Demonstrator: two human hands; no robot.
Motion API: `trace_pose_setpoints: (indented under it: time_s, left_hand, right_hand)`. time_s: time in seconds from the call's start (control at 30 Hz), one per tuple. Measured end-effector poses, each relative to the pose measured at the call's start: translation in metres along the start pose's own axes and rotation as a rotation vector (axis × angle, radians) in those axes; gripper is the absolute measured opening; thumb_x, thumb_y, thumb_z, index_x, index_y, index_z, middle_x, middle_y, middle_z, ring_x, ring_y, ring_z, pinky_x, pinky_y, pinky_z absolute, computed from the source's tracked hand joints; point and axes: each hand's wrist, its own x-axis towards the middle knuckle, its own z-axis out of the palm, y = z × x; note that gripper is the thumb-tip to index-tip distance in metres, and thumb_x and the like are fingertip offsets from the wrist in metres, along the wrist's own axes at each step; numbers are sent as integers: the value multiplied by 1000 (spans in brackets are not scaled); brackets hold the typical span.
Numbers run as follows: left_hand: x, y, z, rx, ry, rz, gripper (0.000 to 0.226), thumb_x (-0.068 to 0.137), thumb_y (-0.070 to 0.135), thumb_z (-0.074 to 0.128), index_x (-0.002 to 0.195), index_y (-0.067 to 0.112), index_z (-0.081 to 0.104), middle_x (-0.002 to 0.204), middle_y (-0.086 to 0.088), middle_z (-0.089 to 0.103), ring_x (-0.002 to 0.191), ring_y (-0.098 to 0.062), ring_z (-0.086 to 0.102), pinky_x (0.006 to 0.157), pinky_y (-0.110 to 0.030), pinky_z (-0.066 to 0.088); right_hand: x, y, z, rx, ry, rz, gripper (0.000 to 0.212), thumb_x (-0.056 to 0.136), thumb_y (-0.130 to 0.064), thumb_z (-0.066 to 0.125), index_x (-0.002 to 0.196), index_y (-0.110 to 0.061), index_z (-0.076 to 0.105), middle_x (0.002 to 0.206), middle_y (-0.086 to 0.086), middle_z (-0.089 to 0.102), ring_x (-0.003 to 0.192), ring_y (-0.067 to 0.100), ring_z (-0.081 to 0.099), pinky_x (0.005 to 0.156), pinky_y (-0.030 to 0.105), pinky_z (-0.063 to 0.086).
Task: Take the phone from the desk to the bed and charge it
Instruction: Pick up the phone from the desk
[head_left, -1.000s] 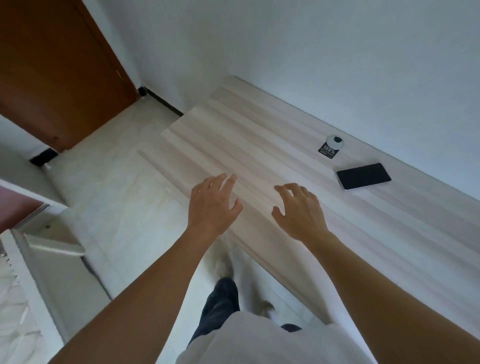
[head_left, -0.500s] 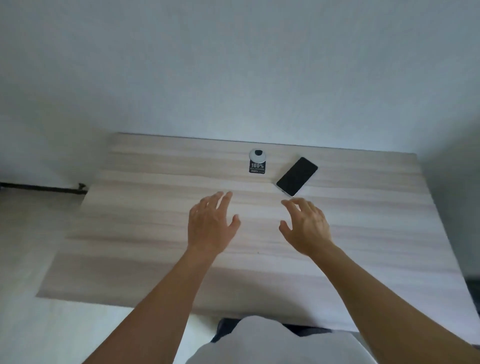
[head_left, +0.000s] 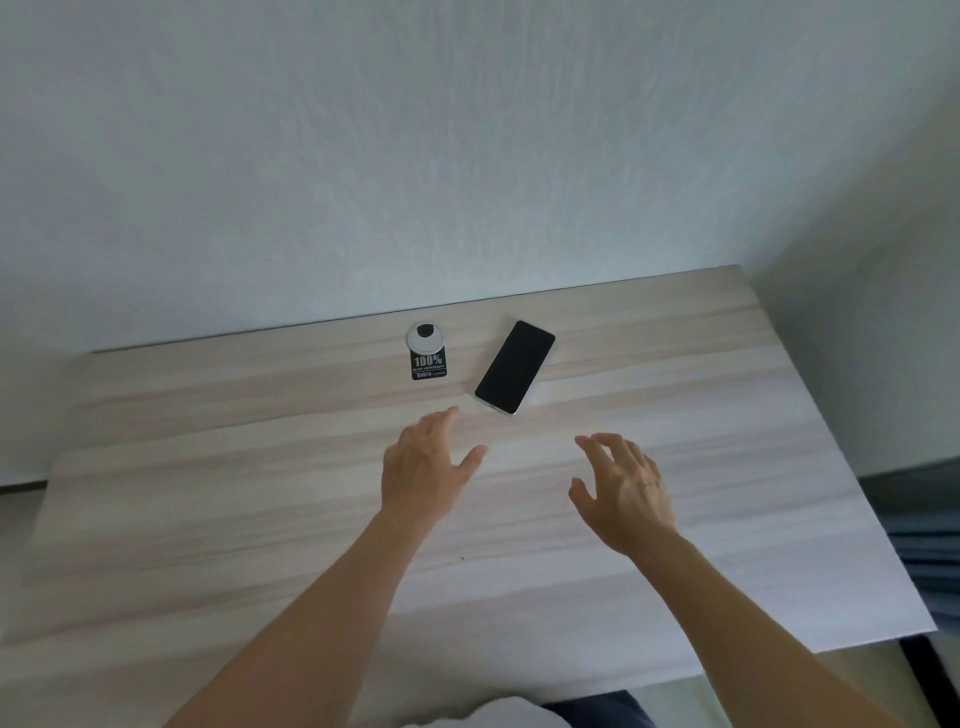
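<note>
A black-screened phone (head_left: 515, 367) with a pale rim lies face up and slanted on the light wooden desk (head_left: 260, 519), near the back edge. My left hand (head_left: 423, 470) hovers over the desk just below and left of the phone, fingers spread, holding nothing; its fingertips are a short gap from the phone's near corner. My right hand (head_left: 626, 491) hangs open to the right, fingers curled and apart, further from the phone. Neither hand touches the phone.
A round white cable grommet (head_left: 425, 336) with a black "100%" sticker (head_left: 429, 365) sits left of the phone. A pale wall (head_left: 467, 156) runs behind the desk. Dark fabric (head_left: 924, 540) shows past the desk's right edge.
The view swung from the doorway side to facing the desk squarely. Both open hands have moved forward toward the phone, the left one closest.
</note>
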Motion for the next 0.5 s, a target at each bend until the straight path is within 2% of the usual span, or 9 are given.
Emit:
trace_pose_setpoints:
  time_s: [0.13,0.23,0.4,0.5]
  left_hand:
    - [35,18,20,-185,-83,-116,67,87,55,60,142,20,47,142,-4,53,130,-28,48,104,-42,41]
    - [54,29,37,-216,-97,-166,69,85,54,64,141,18,48,142,-6,54,130,-29,47,105,-42,40]
    - [91,39,60,-223,-19,-209,68,79,51,70,135,16,54,129,-6,59,120,-30,52,98,-42,45]
    - [116,43,71,-224,30,-186,64,76,47,73,130,16,57,121,-6,61,113,-30,53,94,-41,47]
  right_hand:
    - [24,18,22,35,-57,6,49,82,-30,65,128,-15,56,128,12,60,119,33,57,97,48,47]
    - [45,25,37,66,-86,2,51,82,-30,65,130,-14,55,134,14,57,124,33,53,99,48,45]
    - [80,36,61,26,-92,-48,59,83,-35,65,137,-19,46,148,12,45,138,32,41,107,50,41]
    - [96,43,76,-31,-87,-81,69,84,-48,64,143,-20,39,155,9,36,145,30,30,115,50,32]
